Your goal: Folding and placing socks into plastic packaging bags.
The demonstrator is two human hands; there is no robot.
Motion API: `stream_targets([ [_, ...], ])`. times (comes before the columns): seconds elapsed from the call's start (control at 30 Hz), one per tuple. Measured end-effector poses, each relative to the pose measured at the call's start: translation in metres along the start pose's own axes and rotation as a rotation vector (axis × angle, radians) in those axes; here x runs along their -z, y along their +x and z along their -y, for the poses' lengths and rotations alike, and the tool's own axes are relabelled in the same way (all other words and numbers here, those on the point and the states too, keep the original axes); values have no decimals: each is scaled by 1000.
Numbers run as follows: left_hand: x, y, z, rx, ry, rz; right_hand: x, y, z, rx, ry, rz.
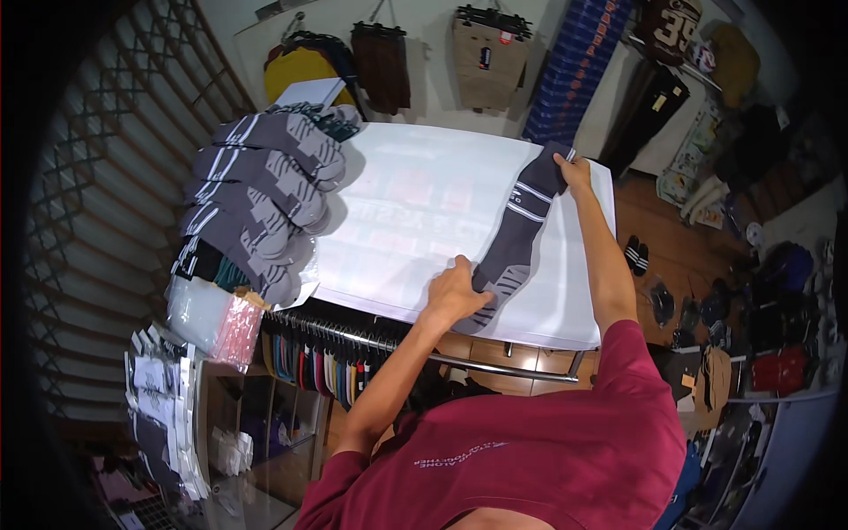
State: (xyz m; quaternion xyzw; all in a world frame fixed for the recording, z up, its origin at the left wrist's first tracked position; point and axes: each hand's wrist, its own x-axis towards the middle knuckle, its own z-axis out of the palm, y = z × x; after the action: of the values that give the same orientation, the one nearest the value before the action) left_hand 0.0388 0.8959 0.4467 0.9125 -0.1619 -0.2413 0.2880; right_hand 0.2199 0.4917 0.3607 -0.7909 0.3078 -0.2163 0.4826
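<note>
A long dark grey sock with white bands near its cuff and a lighter grey patterned foot lies stretched at a slant over a white table top. At its far end, my right hand pinches the cuff. My left hand is at the left edge of the foot end, thumb over the sock and fingers partly hidden, holding it there. Whether this is one sock or a pair laid together I cannot tell. Matching grey socks are piled at the table's left end.
Plastic-wrapped packs sit below the sock pile, with more packs stacked nearer. A rail of hanging clothes runs under the table's near edge. A blue patterned column stands beyond the far right corner, and shoes lie on the floor at right.
</note>
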Motion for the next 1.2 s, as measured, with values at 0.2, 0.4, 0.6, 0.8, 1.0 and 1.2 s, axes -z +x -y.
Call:
stream_targets([
  [0.2, 10, 16, 47, -158, -180, 57, 54, -62, 3, -20, 202, -55],
  [0.4, 76, 42, 126, -169, -25, -213, 99, -125, 1, -83, 187, -8],
  [0.6, 97, 59, 162, -105, -183, -493, 92, -193, -13, 327, -119, -139],
  [0.8, 87, 60, 158, -126, -296, -714, 92, -211, 8, 349, -181, -218],
  [1.0, 83, 70, 169, -198, -370, -839, 86, -209, 6, 367, -170, -238],
  [1.2, 81, 58, 163, -241, -395, -836, 88, -216, 10, 314, -206, -148],
])
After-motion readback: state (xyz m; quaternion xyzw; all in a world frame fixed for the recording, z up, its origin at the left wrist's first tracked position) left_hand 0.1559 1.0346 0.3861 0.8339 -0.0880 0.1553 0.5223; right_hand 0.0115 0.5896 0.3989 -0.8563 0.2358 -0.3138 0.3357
